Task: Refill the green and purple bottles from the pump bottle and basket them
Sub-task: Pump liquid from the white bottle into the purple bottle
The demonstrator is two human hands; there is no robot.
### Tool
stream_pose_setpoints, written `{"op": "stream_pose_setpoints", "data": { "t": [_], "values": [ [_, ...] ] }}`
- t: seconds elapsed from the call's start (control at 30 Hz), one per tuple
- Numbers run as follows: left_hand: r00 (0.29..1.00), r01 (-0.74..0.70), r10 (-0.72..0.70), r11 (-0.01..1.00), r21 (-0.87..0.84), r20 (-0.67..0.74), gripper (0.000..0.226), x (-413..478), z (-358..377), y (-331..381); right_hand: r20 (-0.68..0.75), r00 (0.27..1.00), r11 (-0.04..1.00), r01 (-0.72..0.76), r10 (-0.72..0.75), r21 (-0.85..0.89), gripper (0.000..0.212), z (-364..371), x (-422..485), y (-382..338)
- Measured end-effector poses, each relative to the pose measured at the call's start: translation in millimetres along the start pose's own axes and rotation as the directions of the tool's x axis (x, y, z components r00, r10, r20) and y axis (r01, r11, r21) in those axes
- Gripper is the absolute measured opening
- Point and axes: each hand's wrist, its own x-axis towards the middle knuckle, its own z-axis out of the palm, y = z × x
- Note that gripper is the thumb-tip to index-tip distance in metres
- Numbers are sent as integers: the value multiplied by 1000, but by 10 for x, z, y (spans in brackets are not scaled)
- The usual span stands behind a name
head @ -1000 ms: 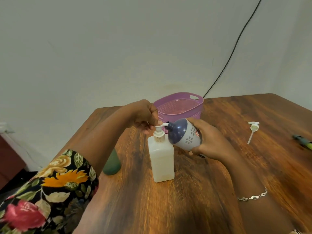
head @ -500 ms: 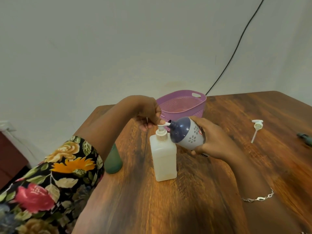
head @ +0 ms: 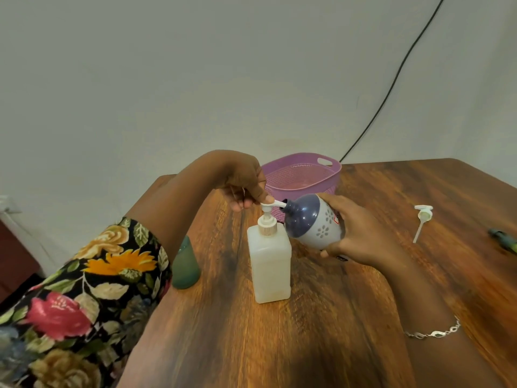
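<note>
A white pump bottle (head: 270,268) stands upright on the wooden table (head: 321,331). My left hand (head: 246,186) rests its fingertips on top of the raised pump head (head: 270,205). My right hand (head: 361,233) holds the purple bottle (head: 310,222), a dark dome over a pale flowered base, tilted with its open mouth at the spout tip. The green bottle (head: 186,264) stands left of the pump bottle, partly hidden behind my left forearm. A purple basket (head: 305,175) sits just behind my hands.
A loose white pump top with its tube (head: 422,219) lies on the table to the right. A green object (head: 505,240) shows at the right edge. A black cable (head: 391,85) runs down the wall behind the basket.
My left hand and the pump head have come up from the pressed position. The purple bottle stays tilted at the spout.
</note>
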Motion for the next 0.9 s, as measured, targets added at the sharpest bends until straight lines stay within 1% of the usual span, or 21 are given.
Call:
{"op": "stream_pose_setpoints", "data": {
  "t": [0.1, 0.2, 0.33, 0.43, 0.57, 0.67, 0.83, 0.9],
  "values": [
    [1000, 26, -26, 998, 49, 16, 20, 22, 39, 31, 11, 1000, 1000, 10, -10, -2, 87, 18, 7, 7],
    [999, 37, -38, 997, 64, 18, 22, 47, 84, -3, 15, 1000, 1000, 26, -26, 13, 85, 49, 27, -6],
    [1000, 24, -24, 1000, 19, -8, 26, 26, 136, -94, 7, 999, 999, 34, -34, -6, 86, 70, 43, -24],
    [999, -4, 3, 1000, -24, -36, 26, -14, 100, -90, 16, 999, 999, 28, -28, 18, 87, 61, 30, -47],
    [999, -11, 10, 999, -32, -45, 23, -56, 26, -50, 21, 999, 999, 32, -32, 10, 88, 25, 32, -71],
    [1000, 8, -8, 1000, -2, -17, 23, -67, 7, -13, 19, 1000, 1000, 24, -24, -2, 86, 7, 24, -69],
    [998, 61, -62, 991, 122, -1, 22, -32, 59, 61, 29, 999, 999, 31, -30, -13, 82, 3, 37, -79],
    [997, 75, -77, 986, 147, 9, 24, -11, 97, 46, 33, 999, 999, 32, -31, -33, 82, 15, 35, -85]
  ]
}}
